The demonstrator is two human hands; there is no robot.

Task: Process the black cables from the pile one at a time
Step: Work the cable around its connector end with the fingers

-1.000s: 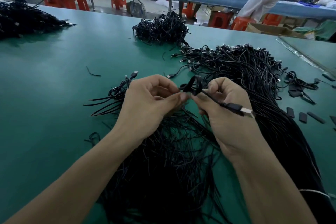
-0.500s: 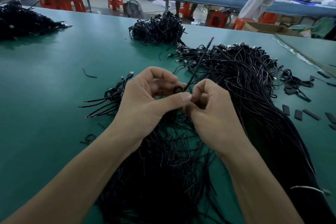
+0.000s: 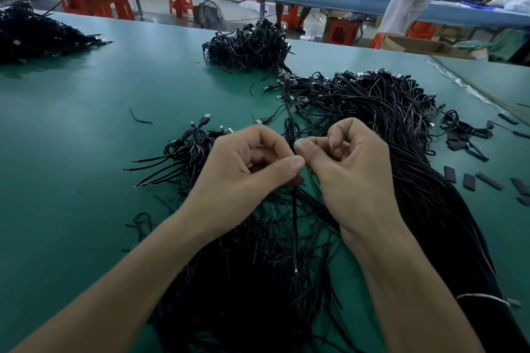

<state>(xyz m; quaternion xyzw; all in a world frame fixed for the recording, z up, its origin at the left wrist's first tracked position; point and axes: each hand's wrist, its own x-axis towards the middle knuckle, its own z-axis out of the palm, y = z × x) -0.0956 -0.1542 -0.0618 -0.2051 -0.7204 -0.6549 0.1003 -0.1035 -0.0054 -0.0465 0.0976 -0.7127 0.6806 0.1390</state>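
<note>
Hands meet over the pile [image 3: 258,281]: the left hand [image 3: 246,169] and right hand [image 3: 350,166] both pinch one cable [image 3: 289,129] between thumb and fingertips, its plug end rising away from them and its bare tail hanging down over the loose strands below. Tangling looks the likeliest trouble (the tail lies right among its neighbours), since a pull could drag others up. A loose pinch might also let the cable slip.

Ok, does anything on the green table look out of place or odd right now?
Only small things. A short black wire offcut lies alone on the green table, apart from every pile. Flat black strips are scattered loosely at the right. Both hands, left hand and right hand, pinch one thin black cable. Nothing looks damaged.
</note>
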